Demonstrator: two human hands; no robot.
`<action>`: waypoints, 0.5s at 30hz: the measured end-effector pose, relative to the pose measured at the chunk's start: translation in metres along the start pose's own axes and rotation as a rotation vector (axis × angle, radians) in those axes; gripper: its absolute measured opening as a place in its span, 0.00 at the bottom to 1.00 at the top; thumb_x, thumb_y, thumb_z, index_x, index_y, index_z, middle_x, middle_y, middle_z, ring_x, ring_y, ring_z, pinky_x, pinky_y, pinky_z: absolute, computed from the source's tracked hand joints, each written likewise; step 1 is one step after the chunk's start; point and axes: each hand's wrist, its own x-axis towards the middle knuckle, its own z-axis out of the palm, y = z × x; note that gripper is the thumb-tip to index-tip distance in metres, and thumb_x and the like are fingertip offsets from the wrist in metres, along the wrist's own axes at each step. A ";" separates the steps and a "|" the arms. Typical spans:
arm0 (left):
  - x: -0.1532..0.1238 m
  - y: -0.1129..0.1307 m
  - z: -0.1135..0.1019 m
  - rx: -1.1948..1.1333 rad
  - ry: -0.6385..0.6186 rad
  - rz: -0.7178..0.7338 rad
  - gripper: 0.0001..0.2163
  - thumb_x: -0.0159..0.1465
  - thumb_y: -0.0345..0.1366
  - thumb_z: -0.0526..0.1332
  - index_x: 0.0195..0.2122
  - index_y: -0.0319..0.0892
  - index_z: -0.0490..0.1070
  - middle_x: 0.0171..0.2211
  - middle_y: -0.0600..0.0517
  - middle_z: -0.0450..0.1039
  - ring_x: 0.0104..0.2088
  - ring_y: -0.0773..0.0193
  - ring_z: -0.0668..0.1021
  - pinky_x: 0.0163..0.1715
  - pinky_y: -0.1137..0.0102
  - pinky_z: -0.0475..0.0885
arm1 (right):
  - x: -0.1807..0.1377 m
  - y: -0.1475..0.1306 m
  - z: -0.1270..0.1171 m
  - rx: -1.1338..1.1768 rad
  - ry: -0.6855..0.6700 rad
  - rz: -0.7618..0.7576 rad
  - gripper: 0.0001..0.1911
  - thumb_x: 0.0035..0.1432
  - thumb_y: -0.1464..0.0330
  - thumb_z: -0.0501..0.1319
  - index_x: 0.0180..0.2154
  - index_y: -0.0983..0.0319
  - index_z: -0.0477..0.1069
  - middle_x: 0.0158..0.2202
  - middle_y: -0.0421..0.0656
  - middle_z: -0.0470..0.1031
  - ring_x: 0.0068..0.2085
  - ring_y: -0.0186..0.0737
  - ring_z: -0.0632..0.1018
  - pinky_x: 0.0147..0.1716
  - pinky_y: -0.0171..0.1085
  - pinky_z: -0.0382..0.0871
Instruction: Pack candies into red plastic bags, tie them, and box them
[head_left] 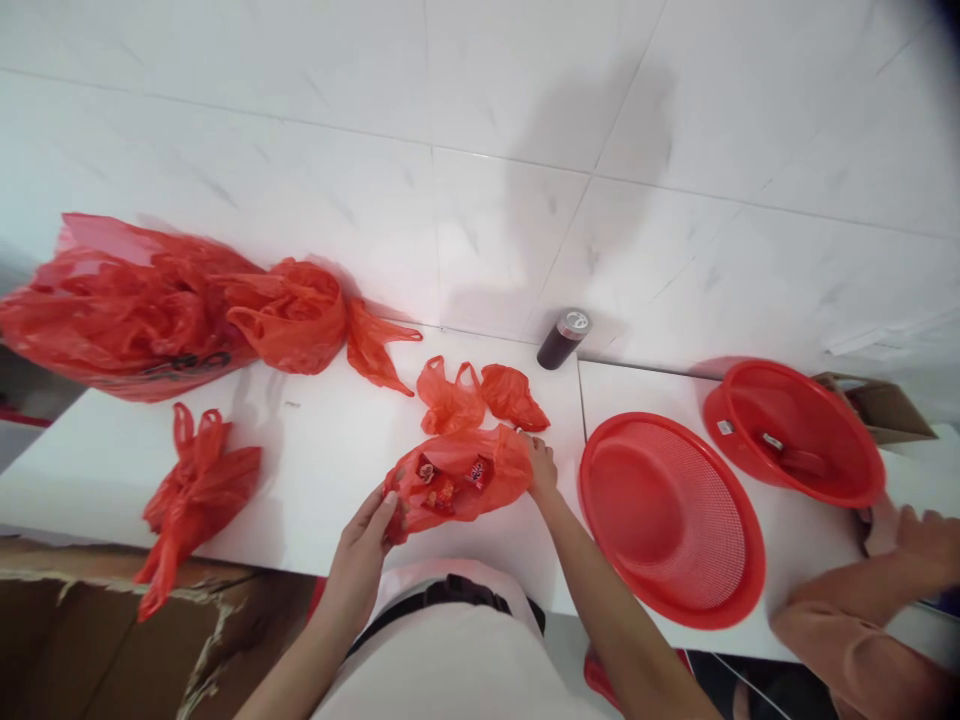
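A small red plastic bag (459,478) with several wrapped sweets inside lies on the white table (315,470) in front of me. My left hand (365,548) grips its near left end, fingers curled on the plastic. My right hand (540,467) pinches the bag's far right end. Just behind it lies another small tied red bag (480,397).
A big heap of red bags (172,310) fills the far left, and a loose red bag (191,495) hangs over the front edge. A dark cylinder (564,339) lies by the wall. Two red baskets (671,515) (795,432) sit right, near another person's hand (911,535).
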 end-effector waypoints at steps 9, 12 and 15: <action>0.002 -0.001 -0.001 -0.060 0.071 0.015 0.16 0.53 0.49 0.68 0.36 0.43 0.76 0.28 0.56 0.70 0.27 0.70 0.69 0.29 0.74 0.68 | -0.054 -0.009 -0.022 0.216 0.172 0.014 0.16 0.59 0.58 0.54 0.45 0.61 0.65 0.44 0.47 0.73 0.41 0.41 0.75 0.36 0.37 0.70; 0.004 -0.002 0.001 -0.063 0.034 0.019 0.15 0.53 0.48 0.68 0.35 0.43 0.75 0.26 0.57 0.69 0.26 0.71 0.68 0.28 0.74 0.67 | -0.090 -0.052 -0.038 0.462 0.271 -0.229 0.16 0.61 0.59 0.56 0.48 0.58 0.63 0.48 0.48 0.71 0.46 0.42 0.74 0.40 0.39 0.71; 0.005 -0.003 0.002 -0.049 0.001 0.013 0.14 0.53 0.47 0.68 0.33 0.42 0.75 0.26 0.56 0.70 0.25 0.70 0.69 0.28 0.73 0.67 | -0.112 -0.086 -0.032 0.265 0.133 -0.593 0.10 0.59 0.66 0.59 0.44 0.56 0.69 0.48 0.46 0.72 0.50 0.44 0.72 0.51 0.47 0.65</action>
